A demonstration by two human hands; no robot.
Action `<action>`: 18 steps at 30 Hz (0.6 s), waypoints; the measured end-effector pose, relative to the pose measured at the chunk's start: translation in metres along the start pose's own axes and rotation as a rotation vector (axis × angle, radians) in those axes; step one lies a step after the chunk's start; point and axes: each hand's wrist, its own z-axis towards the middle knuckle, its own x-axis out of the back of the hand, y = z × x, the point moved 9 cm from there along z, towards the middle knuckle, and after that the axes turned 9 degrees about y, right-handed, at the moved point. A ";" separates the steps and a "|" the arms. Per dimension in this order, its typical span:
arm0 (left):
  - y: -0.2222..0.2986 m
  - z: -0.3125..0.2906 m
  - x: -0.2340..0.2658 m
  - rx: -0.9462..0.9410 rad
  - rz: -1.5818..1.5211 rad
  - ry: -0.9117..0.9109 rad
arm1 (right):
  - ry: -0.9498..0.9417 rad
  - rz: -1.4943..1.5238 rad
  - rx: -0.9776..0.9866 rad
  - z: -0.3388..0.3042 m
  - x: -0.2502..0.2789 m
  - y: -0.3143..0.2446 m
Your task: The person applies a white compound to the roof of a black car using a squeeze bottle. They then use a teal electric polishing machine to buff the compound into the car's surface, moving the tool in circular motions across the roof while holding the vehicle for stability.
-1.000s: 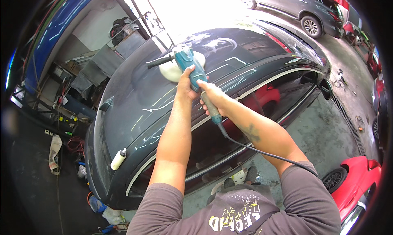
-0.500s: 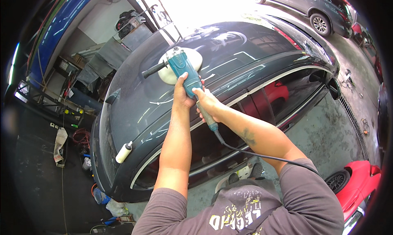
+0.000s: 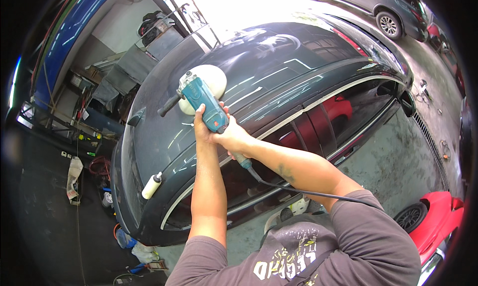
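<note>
Two hands' worth of fingers, clenched around one teal power polisher (image 3: 201,98). In the left hand (image 3: 204,129), the tool's body, with thumb laid up its left flank and fingertips (image 3: 225,108) curled into sight on its right. In the right hand (image 3: 235,138), the rear of the same tool, with most of the rear handle hidden by that grip. Ahead of the hands, a broad white pad (image 3: 214,81) under the polisher's head, over the roof (image 3: 159,124) of a dark car; impossible to tell whether spinning. Off to the left of the head, a black side handle (image 3: 170,106), free of any grasp. Behind the right hand, a black cord (image 3: 298,189) running below the right forearm.

Farther along the roof, to the right of the pad, whitish curved smears (image 3: 276,43). Toward the left end, a small dark fin (image 3: 136,116), and nearer, on dark bodywork, a white bottle (image 3: 151,187) with a dark nozzle. Beyond, a grey vehicle (image 3: 358,1) at upper right, a red car (image 3: 440,221) at lower right, and between them a floor grate (image 3: 432,154).
</note>
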 end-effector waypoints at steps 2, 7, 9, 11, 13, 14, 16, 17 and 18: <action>-0.002 -0.002 0.002 -0.007 0.030 -0.035 | 0.020 0.009 -0.028 -0.002 0.001 0.004; -0.018 -0.003 -0.005 -0.009 0.110 -0.048 | 0.046 0.019 -0.065 -0.015 0.016 0.012; -0.028 -0.001 -0.013 0.013 0.122 -0.056 | 0.059 0.049 -0.064 -0.017 0.024 0.016; -0.038 -0.001 -0.023 0.035 0.123 -0.069 | 0.057 0.075 -0.070 -0.017 0.033 0.022; -0.047 0.003 -0.033 0.048 0.137 -0.097 | 0.088 0.074 -0.050 -0.018 0.044 0.023; -0.052 0.004 -0.040 0.055 0.144 -0.112 | 0.103 0.074 -0.040 -0.018 0.050 0.022; -0.060 0.005 -0.050 0.074 0.154 -0.112 | 0.115 0.104 -0.062 -0.021 0.059 0.025; -0.065 0.007 -0.055 0.088 0.158 -0.114 | 0.121 0.118 -0.073 -0.022 0.065 0.025; -0.071 0.009 -0.060 0.102 0.161 -0.117 | 0.133 0.134 -0.070 -0.022 0.071 0.026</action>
